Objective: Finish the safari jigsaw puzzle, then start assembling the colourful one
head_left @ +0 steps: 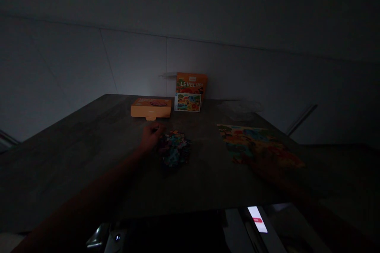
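In the dim head view, a pile of jigsaw puzzle pieces lies on the table. My left hand is at the pile's left edge, fingers curled and closed; the dark hides what is in them, if anything. To the right lies a flat, colourful animal picture; I cannot tell whether it is a printed sheet or joined pieces. My right hand rests over its near edge, with the fingers stretched out to the left, dim and hard to make out.
An orange box lies behind the pile. Beside it an upright orange "LEVEL UP!" box has a small picture card leaning on it. Clear plastic wrap is at the back right. A lit phone is below the table edge.
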